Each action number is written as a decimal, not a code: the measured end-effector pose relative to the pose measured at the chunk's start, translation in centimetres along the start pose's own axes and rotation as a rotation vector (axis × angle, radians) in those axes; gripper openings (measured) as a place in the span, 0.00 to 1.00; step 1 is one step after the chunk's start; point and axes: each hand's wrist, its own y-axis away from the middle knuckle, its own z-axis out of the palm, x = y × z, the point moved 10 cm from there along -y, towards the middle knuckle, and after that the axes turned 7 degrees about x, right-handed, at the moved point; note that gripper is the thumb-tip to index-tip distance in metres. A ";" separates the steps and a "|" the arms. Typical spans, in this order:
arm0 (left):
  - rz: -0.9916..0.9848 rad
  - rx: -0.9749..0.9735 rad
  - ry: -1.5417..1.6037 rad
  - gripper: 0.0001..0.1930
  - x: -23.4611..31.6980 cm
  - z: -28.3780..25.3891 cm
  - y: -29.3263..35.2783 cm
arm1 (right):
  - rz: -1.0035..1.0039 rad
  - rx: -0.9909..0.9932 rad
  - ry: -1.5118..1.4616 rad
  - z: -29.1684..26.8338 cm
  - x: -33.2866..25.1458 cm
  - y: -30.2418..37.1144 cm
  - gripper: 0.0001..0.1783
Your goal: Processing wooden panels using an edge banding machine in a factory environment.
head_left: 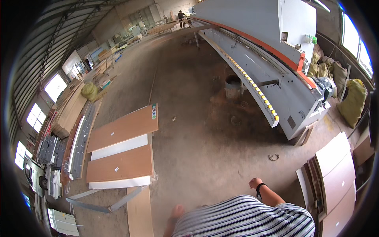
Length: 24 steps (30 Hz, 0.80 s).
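Right hand [256, 183] being held out above concrete floor [205, 130], near dark ring [270, 157]; pale panels [335, 168] being seen stacked farther right. Left hand [178, 211], blurred, being held low, right of pale board [140, 213] being supported by floor. Whether fingers [251, 182] of either hand are being clenched or released cannot be told.

Passage: grey-brown concrete floor [189, 134], ahead of left grip [177, 211] and right grip [255, 183]. Obstacles, left: narrow tan board [139, 215], flat brown rectangular boards [128, 162]. Right: long white-and-orange machine [286, 93], stacked pale flat panels [337, 177]. Between: dark coiled ring [273, 160].
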 end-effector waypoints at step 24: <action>-0.095 -0.143 -0.142 0.16 -9.0 0.5 0.6 | -0.361 0.130 0.466 -2.0 -14.1 5.3 0.09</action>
